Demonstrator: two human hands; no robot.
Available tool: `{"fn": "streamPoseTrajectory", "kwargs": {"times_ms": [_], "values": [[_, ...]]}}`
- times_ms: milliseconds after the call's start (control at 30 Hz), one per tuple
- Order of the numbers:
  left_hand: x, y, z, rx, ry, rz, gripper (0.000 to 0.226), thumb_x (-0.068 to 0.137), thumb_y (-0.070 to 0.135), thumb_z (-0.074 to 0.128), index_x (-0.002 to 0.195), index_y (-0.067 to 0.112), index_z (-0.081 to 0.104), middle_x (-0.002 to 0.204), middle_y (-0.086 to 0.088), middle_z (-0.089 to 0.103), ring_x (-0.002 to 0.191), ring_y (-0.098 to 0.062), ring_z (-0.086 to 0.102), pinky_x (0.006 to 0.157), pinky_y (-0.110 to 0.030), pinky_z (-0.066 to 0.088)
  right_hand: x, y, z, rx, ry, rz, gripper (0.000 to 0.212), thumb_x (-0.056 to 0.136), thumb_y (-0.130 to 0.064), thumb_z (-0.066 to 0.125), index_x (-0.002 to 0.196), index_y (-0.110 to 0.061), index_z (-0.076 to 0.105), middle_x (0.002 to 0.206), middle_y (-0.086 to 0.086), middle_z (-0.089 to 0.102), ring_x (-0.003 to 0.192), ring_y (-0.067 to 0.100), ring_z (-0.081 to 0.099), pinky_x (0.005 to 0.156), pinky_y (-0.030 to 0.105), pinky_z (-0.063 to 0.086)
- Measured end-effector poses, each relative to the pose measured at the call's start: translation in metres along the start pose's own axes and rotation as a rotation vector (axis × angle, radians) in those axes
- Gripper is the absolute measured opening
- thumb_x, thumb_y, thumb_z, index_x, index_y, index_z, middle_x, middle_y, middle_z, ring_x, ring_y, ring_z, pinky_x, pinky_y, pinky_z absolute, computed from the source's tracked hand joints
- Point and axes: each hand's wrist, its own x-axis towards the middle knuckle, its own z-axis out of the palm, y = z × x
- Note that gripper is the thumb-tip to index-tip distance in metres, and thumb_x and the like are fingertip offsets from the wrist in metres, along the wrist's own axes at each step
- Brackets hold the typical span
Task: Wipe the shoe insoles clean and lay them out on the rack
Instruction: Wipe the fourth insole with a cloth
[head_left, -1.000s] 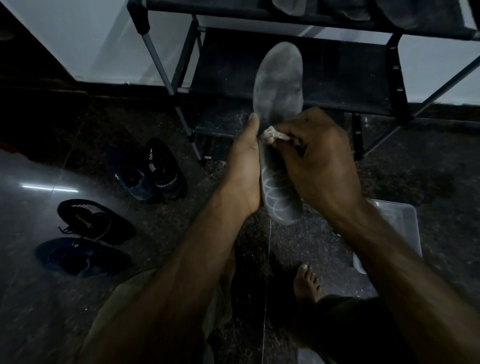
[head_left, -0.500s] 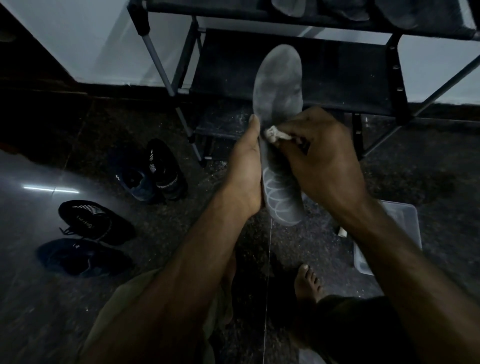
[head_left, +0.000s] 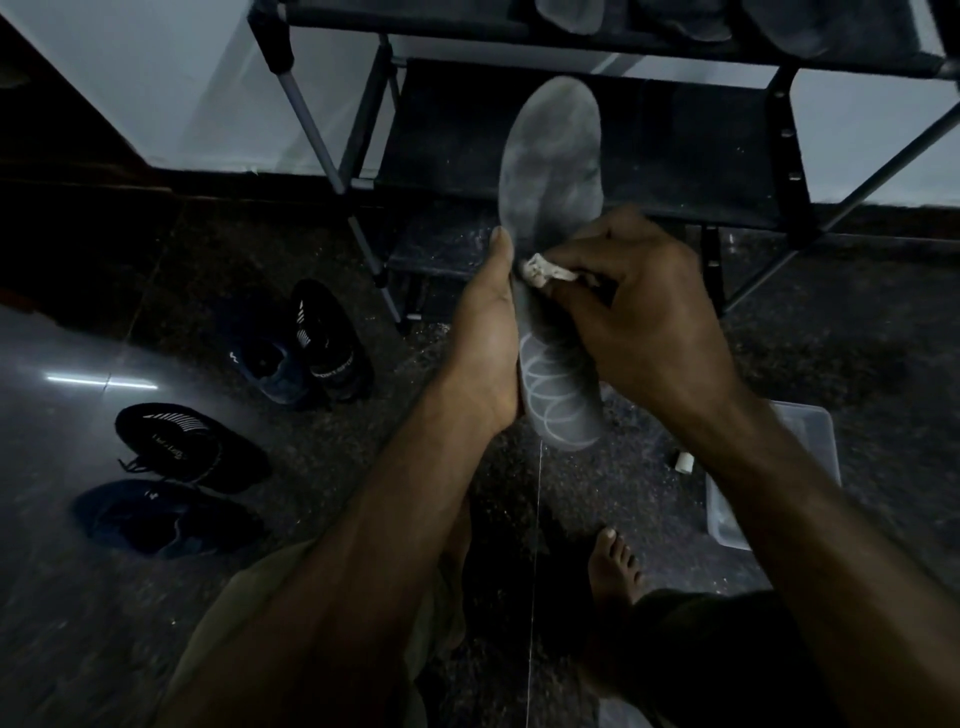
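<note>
**Head view: cloth pressed at the insole's waist**

The left hand (head_left: 485, 343) cups the grey insole (head_left: 553, 171) along its left edge, thumb straight up the rim, toe end pointing up toward the rack (head_left: 675, 156). The right hand (head_left: 644, 312) pinches a small white cloth (head_left: 543, 271) in curled fingers against the insole's middle, just beside the left thumb. Compared with half a second ago, hands and cloth sit almost unchanged. More insoles (head_left: 571, 15) lie on the rack's upper shelf above both hands. Dark shoes (head_left: 311, 348) lie left of the left arm; a clear tub (head_left: 810, 431) sits under the right forearm.
</note>
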Motion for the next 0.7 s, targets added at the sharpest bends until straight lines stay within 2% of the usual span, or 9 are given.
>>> {"fn": "streamPoseTrajectory", "kwargs": {"times_ms": [100,233,333,400,467,533,600,700], "values": [[0.001,0.006,-0.003,-0.012,0.016,0.024,0.062,0.101,0.053,0.031,0.121,0.004,0.062,0.115,-0.016,0.070,0.108,-0.027,0.067,0.098,-0.040,0.051,0.001,-0.007,-0.003,0.035,-0.168,-0.042,0.012,0.087,-0.013,0.070,0.098,-0.015,0.075,0.091,-0.001,0.063,0.083,0.009,0.061,0.076,0.030,0.053],[0.000,0.002,0.000,-0.014,-0.013,-0.001,0.058,0.102,0.052,0.030,0.110,0.008,0.066,0.107,-0.014,0.072,0.103,-0.026,0.069,0.093,-0.038,0.052,-0.001,-0.006,0.002,-0.022,0.012,-0.024,0.013,0.089,-0.018,0.068,0.099,-0.013,0.075,0.090,0.001,0.064,0.079,0.007,0.059,0.073,0.016,0.048],[-0.002,-0.002,0.003,-0.011,-0.048,-0.013,0.058,0.102,0.052,0.027,0.118,0.009,0.063,0.116,-0.016,0.068,0.110,-0.029,0.065,0.099,-0.042,0.049,0.001,0.000,0.004,-0.074,0.121,0.021,0.016,0.091,-0.023,0.066,0.098,-0.012,0.074,0.087,-0.002,0.060,0.075,0.002,0.052,0.069,0.007,0.041],[-0.001,-0.002,0.003,-0.025,-0.068,-0.011,0.060,0.102,0.053,0.026,0.120,0.009,0.062,0.119,-0.017,0.066,0.114,-0.030,0.062,0.102,-0.044,0.047,0.002,0.002,0.002,0.027,0.132,0.069,0.014,0.090,-0.023,0.068,0.099,-0.014,0.074,0.087,-0.003,0.064,0.077,0.001,0.055,0.069,0.008,0.043],[0.001,0.001,0.002,-0.040,-0.076,0.015,0.062,0.102,0.054,0.025,0.122,0.007,0.060,0.122,-0.020,0.063,0.118,-0.033,0.060,0.105,-0.046,0.045,0.003,0.002,-0.002,0.199,0.131,0.127,0.012,0.090,-0.022,0.068,0.098,-0.016,0.074,0.087,-0.001,0.069,0.081,0.008,0.063,0.071,0.017,0.050],[0.002,0.007,0.001,-0.054,-0.053,0.048,0.063,0.102,0.054,0.024,0.118,0.006,0.062,0.115,-0.018,0.066,0.110,-0.030,0.063,0.100,-0.044,0.048,0.004,0.001,-0.006,0.332,0.143,0.189,0.009,0.090,-0.016,0.068,0.097,-0.014,0.073,0.085,0.001,0.071,0.080,0.012,0.067,0.071,0.022,0.054],[0.004,0.012,0.001,-0.072,-0.030,0.063,0.063,0.102,0.054,0.024,0.108,0.007,0.066,0.104,-0.013,0.070,0.099,-0.025,0.066,0.095,-0.039,0.050,0.004,0.002,-0.007,0.427,0.139,0.253,0.008,0.090,-0.012,0.067,0.095,-0.011,0.073,0.082,-0.001,0.071,0.076,0.006,0.066,0.069,0.019,0.052],[0.004,0.016,0.000,-0.127,-0.063,0.069,0.069,0.102,0.056,0.020,0.107,0.004,0.066,0.109,-0.015,0.069,0.107,-0.027,0.064,0.106,-0.042,0.043,0.003,0.003,-0.006,0.530,0.108,0.314,0.006,0.089,-0.012,0.067,0.092,-0.014,0.071,0.086,-0.004,0.073,0.079,0.004,0.068,0.071,0.016,0.051]]}}
